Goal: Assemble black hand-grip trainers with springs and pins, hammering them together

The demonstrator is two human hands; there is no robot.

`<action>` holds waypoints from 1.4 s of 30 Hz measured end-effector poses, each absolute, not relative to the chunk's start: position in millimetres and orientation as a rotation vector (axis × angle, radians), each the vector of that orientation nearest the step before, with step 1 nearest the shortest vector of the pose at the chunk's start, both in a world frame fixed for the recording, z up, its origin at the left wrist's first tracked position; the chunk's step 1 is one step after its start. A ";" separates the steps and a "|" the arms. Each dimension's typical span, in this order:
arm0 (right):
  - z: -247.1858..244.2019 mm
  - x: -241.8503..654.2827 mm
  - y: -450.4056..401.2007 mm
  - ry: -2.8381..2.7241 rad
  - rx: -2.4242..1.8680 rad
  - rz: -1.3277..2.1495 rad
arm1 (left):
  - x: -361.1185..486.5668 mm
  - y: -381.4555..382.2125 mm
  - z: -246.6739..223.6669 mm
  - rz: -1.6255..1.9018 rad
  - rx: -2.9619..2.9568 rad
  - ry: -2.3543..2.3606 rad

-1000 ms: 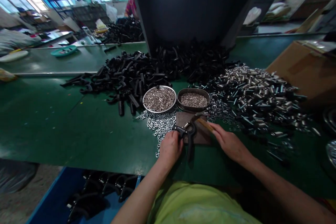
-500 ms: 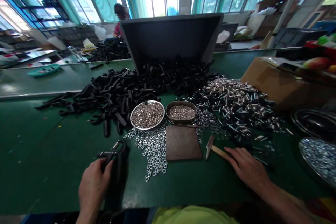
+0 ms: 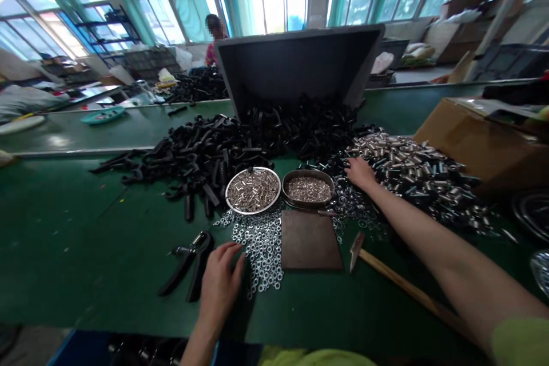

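My left hand (image 3: 223, 277) is at the left edge of the spread of silver rings (image 3: 263, 257), fingers bent and apart, holding nothing I can see. Just left of it, a black two-handled part with a metal spring (image 3: 189, 263) lies on the green table. My right hand (image 3: 360, 173) reaches to the left edge of the pile of metal sleeves and black parts (image 3: 407, 166); its fingertips are among the pieces, and whether they grip one cannot be made out. Beneath my right forearm lies a hammer (image 3: 398, 280), beside a brown metal plate (image 3: 311, 240).
A round dish of pins (image 3: 254, 190) and an oval tin of small pieces (image 3: 307, 189) stand mid-table. Behind are black handles (image 3: 193, 148) and a tipped grey bin (image 3: 300, 63). A cardboard box (image 3: 480, 131) is right; a person (image 3: 213, 46) is beyond.
My left hand has let go of the black two-handled part and moved right to the rings. My right hand has left the hammer and reached forward to the pile. The view has shifted left.
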State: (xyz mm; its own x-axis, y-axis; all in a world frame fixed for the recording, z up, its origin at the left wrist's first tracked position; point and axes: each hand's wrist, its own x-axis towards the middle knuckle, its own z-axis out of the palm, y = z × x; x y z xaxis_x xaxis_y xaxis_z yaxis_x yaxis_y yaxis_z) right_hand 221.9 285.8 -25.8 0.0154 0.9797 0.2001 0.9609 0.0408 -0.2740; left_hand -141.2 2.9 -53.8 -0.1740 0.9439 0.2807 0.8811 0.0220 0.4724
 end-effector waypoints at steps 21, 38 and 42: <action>1.1 212.4 181.9 -1.268 -1.415 1.112 | -105.5 63.9 -50.1 0.200 2.088 2.221; -10.4 146.1 53.1 -1.128 -1.207 1.721 | -107.0 53.9 -48.9 0.301 2.202 2.064; -16.7 145.1 46.9 -1.148 -1.215 1.746 | -108.1 51.8 -46.7 0.624 2.051 2.091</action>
State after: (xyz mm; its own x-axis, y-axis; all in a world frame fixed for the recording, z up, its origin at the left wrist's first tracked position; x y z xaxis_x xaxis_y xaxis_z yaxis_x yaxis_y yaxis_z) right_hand 145.1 46.9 -16.7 -0.3070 0.8963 -0.3200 -0.0616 -0.3542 -0.9331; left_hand -108.1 51.8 -46.7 -0.0563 0.9818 0.1815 0.9207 -0.0193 0.3897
